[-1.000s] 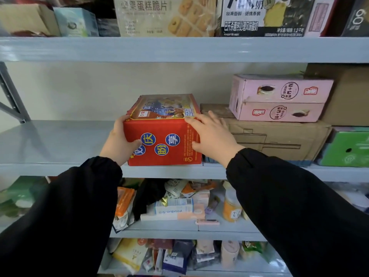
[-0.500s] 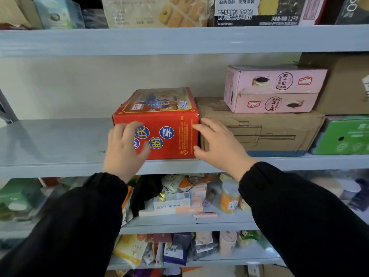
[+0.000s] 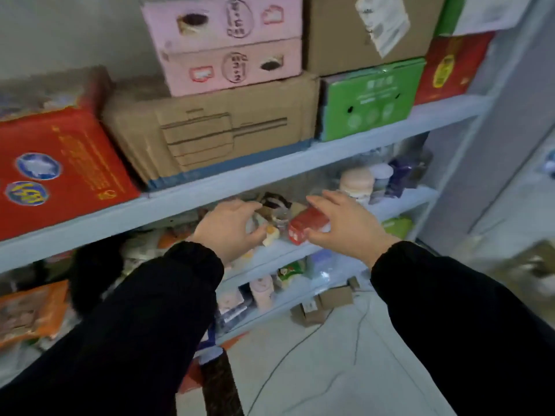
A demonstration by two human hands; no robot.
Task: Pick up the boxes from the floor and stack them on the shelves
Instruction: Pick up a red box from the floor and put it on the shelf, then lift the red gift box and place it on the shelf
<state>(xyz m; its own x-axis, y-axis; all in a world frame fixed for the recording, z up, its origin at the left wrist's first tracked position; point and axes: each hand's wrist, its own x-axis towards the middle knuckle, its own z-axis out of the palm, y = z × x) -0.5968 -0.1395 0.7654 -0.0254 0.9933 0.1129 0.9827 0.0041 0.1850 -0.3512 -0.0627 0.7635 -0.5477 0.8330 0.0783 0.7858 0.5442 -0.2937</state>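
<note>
The red box (image 3: 60, 166) with blue round labels stands on the grey shelf (image 3: 240, 178) at the left, beside a flat brown carton (image 3: 210, 127). Neither hand touches it. My left hand (image 3: 229, 228) hovers in front of the lower shelf with its fingers spread and nothing in it. My right hand (image 3: 345, 223) hangs a little to the right, also spread and holding nothing, in front of a small red packet (image 3: 303, 225). A small cardboard box (image 3: 324, 304) lies on the floor under the shelves. The frame is blurred by motion.
Two pink boxes (image 3: 231, 46) sit on the brown carton, with a green box (image 3: 372, 99), a tall brown carton (image 3: 354, 28) and a red box (image 3: 450, 67) further right. Lower shelves hold jars and packets. A grey upright (image 3: 486, 151) stands at the right. A cable crosses the pale floor (image 3: 345, 355).
Both hands have let go of the red box, which stays on the shelf, and dropped down and right. My view has swung right and downward toward the floor.
</note>
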